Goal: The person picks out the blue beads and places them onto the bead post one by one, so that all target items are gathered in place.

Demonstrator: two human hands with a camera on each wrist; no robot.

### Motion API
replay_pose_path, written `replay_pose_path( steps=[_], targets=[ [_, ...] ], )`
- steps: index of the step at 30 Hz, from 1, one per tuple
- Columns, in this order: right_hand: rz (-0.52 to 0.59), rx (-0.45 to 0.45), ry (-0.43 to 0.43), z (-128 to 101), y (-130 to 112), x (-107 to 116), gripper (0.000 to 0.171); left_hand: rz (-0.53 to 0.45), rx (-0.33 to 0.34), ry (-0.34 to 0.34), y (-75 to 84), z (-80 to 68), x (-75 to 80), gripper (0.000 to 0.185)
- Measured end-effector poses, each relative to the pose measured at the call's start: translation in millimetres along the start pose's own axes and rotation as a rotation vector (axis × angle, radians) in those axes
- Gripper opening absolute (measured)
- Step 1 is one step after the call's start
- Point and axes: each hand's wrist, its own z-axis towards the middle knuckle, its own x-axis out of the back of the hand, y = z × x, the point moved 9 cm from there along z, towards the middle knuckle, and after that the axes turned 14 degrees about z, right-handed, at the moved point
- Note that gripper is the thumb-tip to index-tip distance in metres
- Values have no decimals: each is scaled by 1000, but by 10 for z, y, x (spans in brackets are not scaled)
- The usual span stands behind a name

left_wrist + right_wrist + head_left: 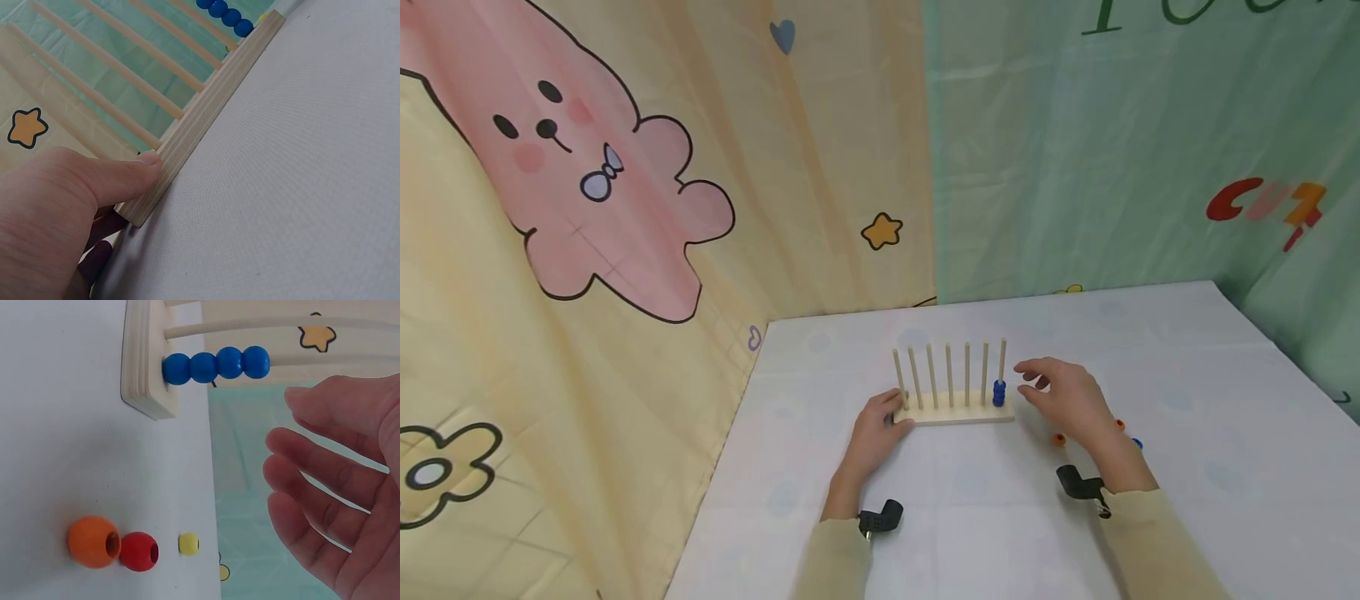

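A wooden peg stand (951,415) with a row of upright rods rests on the white table. Several blue beads (203,367) are stacked on its rightmost rod, down against the base. My left hand (874,429) grips the left end of the base, thumb on the front edge (147,172) and fingers behind it. To the right of the blue beads, my right hand (1067,402) hovers with loosely bent fingers, apart from the rod and holding nothing. The other rods carry no beads.
On the table beyond my right hand lie loose beads: an orange bead (94,542), a red bead (139,551) and a yellow bead (189,544). A blue bead (1137,443) shows beside my right wrist. Printed curtains (842,150) hang behind the table.
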Motion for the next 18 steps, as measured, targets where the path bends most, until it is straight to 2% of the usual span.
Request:
replay_pose_path(
  steps=[8,18],
  targets=[
    [-8,-3,31,-75,64,220,33,-12,-13,9,24,21,9,55],
    [-36,-47,27,-219,245,337,36,-6,-4,-8,25,6,12,54]
  ],
)
